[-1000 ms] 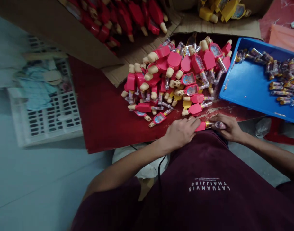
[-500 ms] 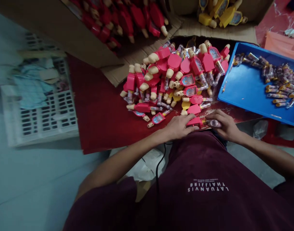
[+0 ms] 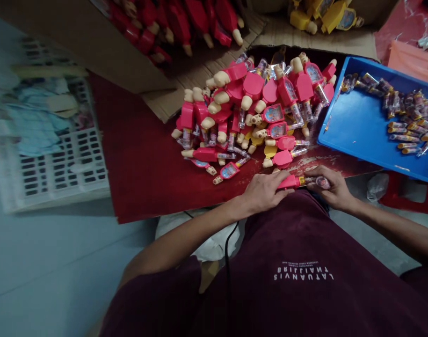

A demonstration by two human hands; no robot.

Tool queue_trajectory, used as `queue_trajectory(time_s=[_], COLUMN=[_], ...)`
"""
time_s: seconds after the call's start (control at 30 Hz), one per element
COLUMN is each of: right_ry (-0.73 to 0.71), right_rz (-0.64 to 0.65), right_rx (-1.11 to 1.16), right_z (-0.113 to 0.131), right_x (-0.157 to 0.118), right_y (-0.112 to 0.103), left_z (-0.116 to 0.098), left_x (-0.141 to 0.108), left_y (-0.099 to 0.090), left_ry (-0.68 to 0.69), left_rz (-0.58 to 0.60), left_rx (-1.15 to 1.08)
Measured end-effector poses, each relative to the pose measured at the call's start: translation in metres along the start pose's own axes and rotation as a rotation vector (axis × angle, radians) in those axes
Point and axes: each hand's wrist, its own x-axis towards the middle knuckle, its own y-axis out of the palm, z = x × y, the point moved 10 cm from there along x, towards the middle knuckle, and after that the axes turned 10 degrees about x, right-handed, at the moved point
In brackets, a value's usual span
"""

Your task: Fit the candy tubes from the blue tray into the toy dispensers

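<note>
At the table's front edge, my left hand (image 3: pixel 266 191) is closed around a pinkish-red plastic toy (image 3: pixel 289 182), which lies sideways with a yellow part (image 3: pixel 301 181) at its right end. My right hand (image 3: pixel 333 187) pinches a small clear tube with purplish contents (image 3: pixel 322 182), just right of the toy. Whether the tube is joined to the toy I cannot tell. Beyond my hands lies a heap of similar pink toys (image 3: pixel 253 86) with beige figure-like ends, many with clear tubes on them. A few yellow ones show among them.
A blue tray (image 3: pixel 354 135) at the right holds many small tubes (image 3: pixel 406 133) with yellow ends. Cardboard boxes of red toys (image 3: pixel 199 21) and yellow toys (image 3: pixel 335 18) stand at the back. A white crate (image 3: pixel 62 182) with cloth is left of the red table (image 3: pixel 140 187).
Both hands have shifted slightly right. The right hand has drawn a little away from the left, and more of the toy's yellow end shows between them.
</note>
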Motion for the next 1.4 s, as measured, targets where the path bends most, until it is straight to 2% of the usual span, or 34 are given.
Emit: queue_trajectory(time_s=[0.07,0.13,0.2,0.23,0.27,0.37,0.4,0.43,0.47,0.53,0.6,0.63,0.67,0.73,0.8,0.87,0.93,1.0,1.07,1.13,1.2,1.23,1.27,1.33,1.4], right_ry=[0.242,0.487,0.589,0.543,0.429,-0.025,-0.114,-0.139,-0.099,0.12,0.366,0.431,0.437,0.286,0.029,-0.163,-0.186,-0.04,0.206,0.443,0.526,0.478,0.37,0.054,-0.226], right_rz=[-0.043,-0.006,0.085,0.109,0.113,0.085,0.075,0.063,0.047,0.027,0.062,0.088,0.104,0.107,0.136,0.198,0.197,0.103,0.029,0.056,0.136,0.162,0.179,0.208,0.258], right_rx=[0.126,0.253,0.268,0.214,0.13,-0.133,-0.181,-0.197,-0.184,-0.1,-0.009,0.009,-0.007,-0.109,-0.207,-0.237,-0.224,-0.189,-0.102,0.021,0.057,0.011,-0.071,-0.261,-0.363], right_z=[-0.023,-0.044,-0.049,-0.044,-0.034,0.01,0.019,0.022,0.018,-0.003,-0.027,-0.033,-0.034,-0.019,0.007,0.028,0.032,0.019,-0.006,-0.03,-0.038,-0.035,-0.025,0.004,0.03], right_x=[0.0,-0.003,-0.004,-0.001,0.004,0.01,0.009,0.009,0.01,0.015,0.014,0.014,0.015,0.022,0.025,0.023,0.025,0.031,0.033,0.029,0.026,0.029,0.033,0.04,0.036], right_y=[0.001,0.01,0.018,0.016,0.011,0.002,0.001,0.0,-0.001,-0.002,0.004,0.008,0.008,0.005,0.006,0.012,0.014,0.009,0.009,0.019,0.028,0.028,0.026,0.023,0.026], left_z=[-0.012,-0.019,-0.017,-0.012,-0.006,0.012,0.014,0.013,0.011,0.002,-0.007,-0.008,-0.005,0.011,0.024,0.022,0.018,0.021,0.019,0.012,0.014,0.021,0.029,0.04,0.043], left_x=[-0.001,-0.001,0.001,0.002,0.003,0.006,0.007,0.007,0.008,0.008,0.007,0.006,0.006,0.007,0.007,0.006,0.005,0.003,0.0,-0.003,-0.004,-0.004,-0.004,-0.005,-0.007], left_y=[0.001,0.004,0.007,0.007,0.006,0.005,0.004,0.002,0.001,0.001,0.008,0.011,0.013,0.012,0.013,0.012,0.009,0.008,0.01,0.018,0.024,0.025,0.026,0.025,0.021], left_ry=[0.075,0.141,0.154,0.128,0.086,-0.028,-0.038,-0.029,-0.005,0.07,0.15,0.163,0.141,0.028,-0.057,-0.039,-0.026,-0.086,-0.109,-0.059,-0.049,-0.077,-0.112,-0.142,-0.114], left_rz=[-0.019,-0.025,-0.008,0.007,0.027,0.092,0.096,0.089,0.072,0.034,0.031,0.037,0.04,0.056,0.115,0.186,0.188,0.116,0.061,0.053,0.061,0.065,0.072,0.1,0.125], left_rx=[0.182,0.31,0.323,0.277,0.201,-0.083,-0.134,-0.14,-0.103,0.052,0.173,0.188,0.168,0.027,-0.226,-0.477,-0.538,-0.356,-0.104,0.044,0.049,-0.001,-0.085,-0.318,-0.503])
